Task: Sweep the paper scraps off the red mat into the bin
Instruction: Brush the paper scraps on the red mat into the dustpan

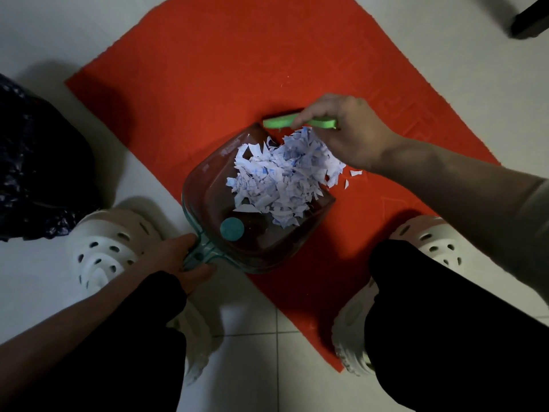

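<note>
Beside the knees (439, 307), the dustpan (261, 242) is held flat by the left hand (175, 257) gripping its handle, so paper scraps (279, 179) (mostly gathered) can be pushed in by the green brush (279, 122) gripped in the right hand (347, 135).

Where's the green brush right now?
In the head view, the green plastic brush is near centre over the red mat, gripped by the right hand at the far lip of the clear dustpan.
</note>
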`<state>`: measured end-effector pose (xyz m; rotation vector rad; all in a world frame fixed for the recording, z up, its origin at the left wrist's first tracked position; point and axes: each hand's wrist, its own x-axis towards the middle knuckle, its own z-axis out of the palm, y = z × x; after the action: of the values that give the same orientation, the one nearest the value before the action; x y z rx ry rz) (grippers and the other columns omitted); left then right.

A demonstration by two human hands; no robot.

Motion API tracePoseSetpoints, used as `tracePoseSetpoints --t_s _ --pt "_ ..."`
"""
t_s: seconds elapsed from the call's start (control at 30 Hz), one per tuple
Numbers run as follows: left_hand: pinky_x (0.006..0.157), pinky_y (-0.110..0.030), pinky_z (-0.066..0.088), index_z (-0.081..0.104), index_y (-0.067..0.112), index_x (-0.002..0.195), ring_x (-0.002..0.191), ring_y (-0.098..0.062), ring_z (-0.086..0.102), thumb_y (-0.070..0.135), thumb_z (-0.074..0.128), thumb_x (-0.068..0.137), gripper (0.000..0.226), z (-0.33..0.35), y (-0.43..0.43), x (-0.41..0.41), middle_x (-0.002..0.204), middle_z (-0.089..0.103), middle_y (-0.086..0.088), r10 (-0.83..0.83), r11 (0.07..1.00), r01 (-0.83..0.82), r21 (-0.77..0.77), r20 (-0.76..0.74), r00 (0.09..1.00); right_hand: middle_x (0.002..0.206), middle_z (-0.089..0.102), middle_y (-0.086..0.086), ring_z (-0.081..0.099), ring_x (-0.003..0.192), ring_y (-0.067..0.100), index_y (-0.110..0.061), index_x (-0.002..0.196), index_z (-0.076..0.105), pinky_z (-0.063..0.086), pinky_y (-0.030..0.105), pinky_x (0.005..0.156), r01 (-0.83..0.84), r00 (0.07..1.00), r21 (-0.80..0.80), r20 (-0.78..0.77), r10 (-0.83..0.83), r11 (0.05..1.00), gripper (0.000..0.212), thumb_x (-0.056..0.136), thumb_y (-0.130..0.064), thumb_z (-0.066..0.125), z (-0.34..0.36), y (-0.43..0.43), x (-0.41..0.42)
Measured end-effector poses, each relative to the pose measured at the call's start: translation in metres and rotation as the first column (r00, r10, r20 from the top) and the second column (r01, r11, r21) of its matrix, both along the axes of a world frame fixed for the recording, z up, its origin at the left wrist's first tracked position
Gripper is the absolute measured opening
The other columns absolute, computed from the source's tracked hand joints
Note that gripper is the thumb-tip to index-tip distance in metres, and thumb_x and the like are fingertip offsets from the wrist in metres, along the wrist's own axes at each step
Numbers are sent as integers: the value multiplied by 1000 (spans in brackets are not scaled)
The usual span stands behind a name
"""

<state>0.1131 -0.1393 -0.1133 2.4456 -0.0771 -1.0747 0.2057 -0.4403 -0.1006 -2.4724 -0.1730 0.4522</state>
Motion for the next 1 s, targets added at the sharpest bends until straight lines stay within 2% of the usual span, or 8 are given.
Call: tracePoseSetpoints --t_s 0.1,0.23,0.43,0.5,0.63,0.73,0.8,1.0 --pt "50 -28 40 53 10 78 43 -7 45 21 70 82 20 2 -2 1 49 48 5 -5 1000 5 -5 7 1000 106 66 7 62 91 21 -18 107 72 47 32 80 14 1000 98 5 -14 995 32 91 4 54 11 -3 -18" --pt "50 -30 41 56 5 83 42 -7 43 19 69 83 19 3 -2 0 49 47 4 20 1000 -20 -8 2 1000 97 65 -4 55 71 1 -19 105 72 38 14 66 238 959 166 113 -259 957 32 87 -1 53 19 -17 -38" --pt "46 -20 36 56 11 82 43 -3 45 23 70 81 18 1 1 -1 50 49 7 -8 999 7 32 42 999 92 68 10 63 80 27 -15 96 70 50 40 72 551 812 24 216 -543 834 36 79 -27 41 13 -48 -57" --pt "47 -16 34 53 17 78 46 -1 45 24 71 80 19 0 0 -2 53 50 8 -26 999 23 43 61 998 93 66 14 60 78 26 -15 95 68 46 36 68 579 804 -31 187 -564 815 35 81 -31 41 5 -53 -62" --pt "47 -16 34 52 17 79 48 -2 45 25 70 81 19 -3 0 -2 56 50 8 -37 998 34 59 56 998 98 56 9 49 78 19 -15 99 67 30 20 67 529 846 -77 127 -517 845 18 89 -14 52 -7 -35 -66" --pt "44 -9 30 46 23 73 50 3 43 25 70 81 25 -2 -1 -2 56 48 10 -72 995 67 73 66 995 94 50 5 47 74 16 -13 99 66 28 17 64 451 889 -26 94 -447 892 16 90 -11 54 -6 -11 -67" --pt "43 -11 36 43 24 69 46 4 42 24 70 81 30 -1 -2 -2 52 47 9 -77 995 72 68 68 995 93 54 4 49 72 14 -13 97 66 31 13 60 448 890 28 76 -449 894 17 88 -10 52 0 -4 -66" --pt "41 -13 34 51 12 77 38 2 41 23 69 82 21 -1 -1 -2 47 46 6 -59 998 58 36 38 998 92 66 15 62 79 27 -14 94 66 45 31 66 571 814 40 102 -572 820 22 89 -19 45 11 -26 -55"
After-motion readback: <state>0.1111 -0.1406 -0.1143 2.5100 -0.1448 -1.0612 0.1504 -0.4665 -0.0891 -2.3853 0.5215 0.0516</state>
